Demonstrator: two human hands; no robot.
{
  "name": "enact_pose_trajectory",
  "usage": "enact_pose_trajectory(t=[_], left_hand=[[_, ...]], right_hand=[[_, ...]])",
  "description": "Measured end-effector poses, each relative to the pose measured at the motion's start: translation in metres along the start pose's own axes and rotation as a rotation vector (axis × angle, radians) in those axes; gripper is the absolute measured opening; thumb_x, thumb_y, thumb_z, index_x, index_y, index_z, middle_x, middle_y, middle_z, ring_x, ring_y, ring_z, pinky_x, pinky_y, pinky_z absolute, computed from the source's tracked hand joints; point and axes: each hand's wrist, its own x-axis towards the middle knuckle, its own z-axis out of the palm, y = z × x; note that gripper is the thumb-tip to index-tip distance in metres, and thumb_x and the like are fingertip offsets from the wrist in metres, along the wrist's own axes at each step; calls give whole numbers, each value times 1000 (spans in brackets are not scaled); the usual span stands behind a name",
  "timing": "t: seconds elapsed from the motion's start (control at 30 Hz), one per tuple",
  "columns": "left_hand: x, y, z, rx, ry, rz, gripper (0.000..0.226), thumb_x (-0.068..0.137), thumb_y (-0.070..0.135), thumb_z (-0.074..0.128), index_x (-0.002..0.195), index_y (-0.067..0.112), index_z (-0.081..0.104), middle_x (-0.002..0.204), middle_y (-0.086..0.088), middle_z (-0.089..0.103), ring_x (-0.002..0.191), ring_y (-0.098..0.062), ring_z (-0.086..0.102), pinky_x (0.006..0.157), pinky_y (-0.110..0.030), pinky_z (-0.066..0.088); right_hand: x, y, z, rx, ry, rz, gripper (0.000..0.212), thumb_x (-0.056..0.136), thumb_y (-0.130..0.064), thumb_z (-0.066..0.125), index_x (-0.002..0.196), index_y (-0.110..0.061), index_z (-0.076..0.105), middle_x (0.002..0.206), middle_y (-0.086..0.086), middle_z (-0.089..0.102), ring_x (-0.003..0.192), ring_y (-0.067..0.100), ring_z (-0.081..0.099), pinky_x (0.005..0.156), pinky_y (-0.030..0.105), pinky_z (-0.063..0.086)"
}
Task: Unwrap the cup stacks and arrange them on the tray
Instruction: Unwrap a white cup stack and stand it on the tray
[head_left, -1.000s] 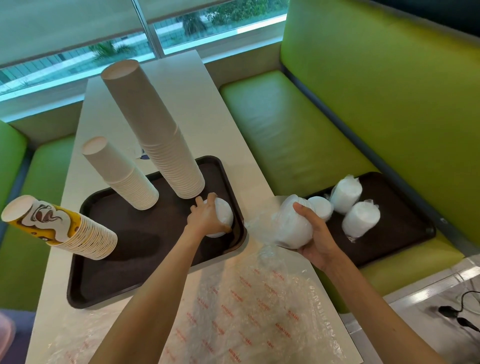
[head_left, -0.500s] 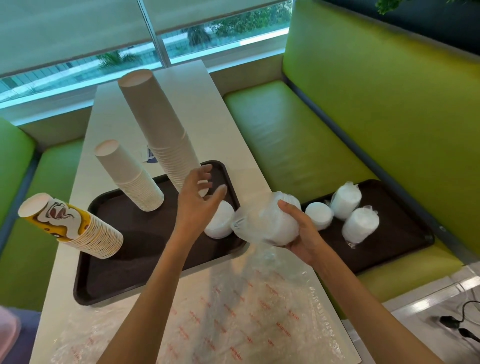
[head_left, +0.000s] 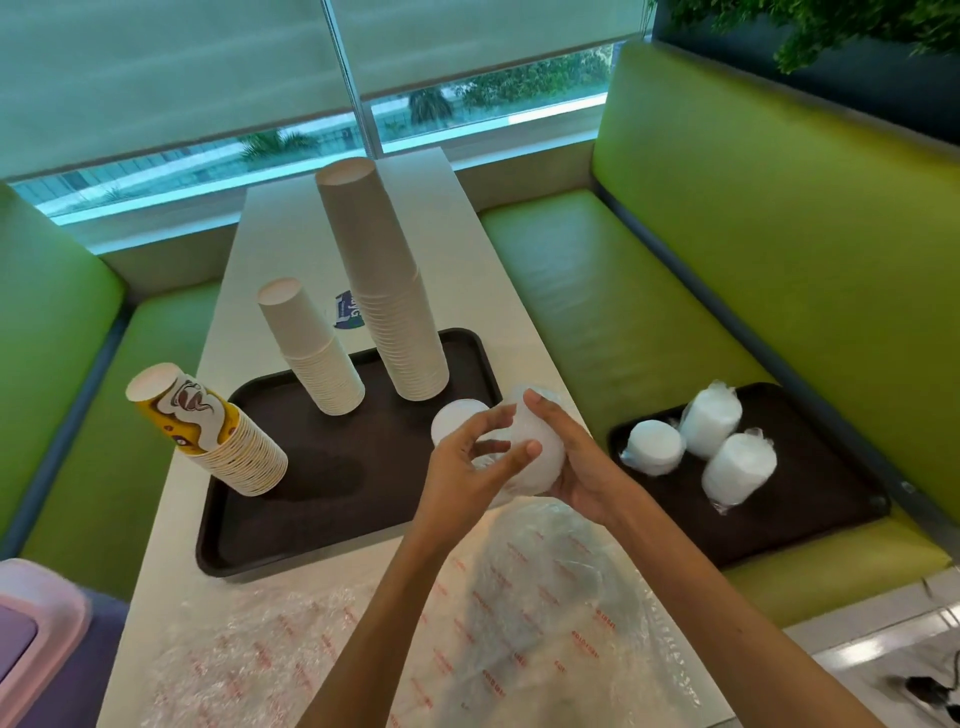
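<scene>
Over the near right corner of the dark tray (head_left: 332, 525) on the table, both hands hold a plastic-wrapped white stack (head_left: 540, 457). My right hand (head_left: 576, 462) cups it from the right with the thumb on top. My left hand (head_left: 467, 467) pinches its wrap from the left. An unwrapped white stack (head_left: 454, 418) stands on the tray just behind my left hand. The tray also carries a tall white cup stack (head_left: 389, 291), a shorter white one (head_left: 311, 353) and a yellow printed one (head_left: 208, 431), all upside down.
A second dark tray (head_left: 810, 519) lies on the green bench at right with three wrapped white stacks (head_left: 711, 447). Loose printed plastic wrap (head_left: 467, 623) covers the near table. A pink bin (head_left: 31, 639) sits at lower left.
My left hand let go of the unwrapped stack on the tray and came over to the wrapped stack. My right hand carried that stack left from the bench tray to the table tray's corner.
</scene>
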Motion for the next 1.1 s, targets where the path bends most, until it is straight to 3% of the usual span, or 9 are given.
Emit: enact_pose_trajectory(t=[0.17, 0.4, 0.53, 0.63, 0.77, 0.9, 1.0, 1.1], left_hand=[[-7, -2, -2, -93, 13, -3, 55, 69, 48, 66, 119, 29, 59, 116, 7, 65, 100, -9, 66, 80, -27, 56], [-10, -1, -3, -123, 20, 13, 32, 81, 32, 62, 113, 31, 59, 109, 13, 65, 95, 0, 65, 74, -19, 54], [-8, -6, -3, -142, 55, -13, 19, 91, 25, 56, 110, 32, 58, 107, 10, 65, 96, -7, 65, 73, -22, 56], [-5, -12, 0, -90, 104, -16, 24, 96, 25, 50, 120, 29, 51, 116, 1, 60, 103, -18, 61, 80, -29, 57], [-3, -16, 8, 56, 184, 7, 38, 100, 26, 42, 138, 28, 36, 123, 3, 51, 104, -16, 57, 87, -32, 55], [-3, -21, 19, 173, 231, 10, 50, 97, 34, 48, 143, 25, 30, 125, 6, 48, 106, -15, 56, 88, -31, 53], [-1, -23, 23, 200, 278, 7, 50, 94, 28, 56, 140, 21, 36, 118, 9, 48, 102, -11, 54, 84, -24, 50], [3, -24, 25, 174, 322, -21, 47, 92, 22, 60, 136, 18, 43, 116, 8, 50, 102, -11, 53, 86, -26, 51]], right_hand=[[-1, 2, 3, -9, -1, 24, 71, 76, -58, 55, 135, -18, 49, 128, 22, 58, 106, 32, 62, 76, 42, 59], [-4, 5, 1, -35, 31, 37, 70, 70, -46, 61, 133, -20, 47, 123, 19, 59, 108, 33, 60, 85, 48, 54], [-6, 6, -1, -67, 33, 32, 59, 74, -46, 60, 127, -23, 49, 115, 13, 61, 98, 26, 62, 73, 41, 58], [2, 13, -4, -112, 102, 35, 78, 67, -52, 71, 135, -23, 44, 125, 16, 58, 108, 31, 62, 75, 43, 59], [11, 22, -6, -131, 223, 43, 111, 41, -64, 80, 138, -28, 38, 127, 14, 55, 111, 33, 60, 86, 54, 55], [14, 23, -6, -130, 270, 34, 116, 35, -65, 77, 137, -29, 37, 128, 13, 55, 110, 33, 60, 87, 54, 54], [12, 23, -11, -122, 280, 41, 114, 36, -63, 78, 137, -28, 38, 127, 14, 55, 110, 32, 59, 88, 53, 54], [10, 26, -19, -123, 262, 37, 111, 42, -61, 83, 138, -27, 38, 126, 14, 56, 110, 31, 60, 84, 50, 57]])
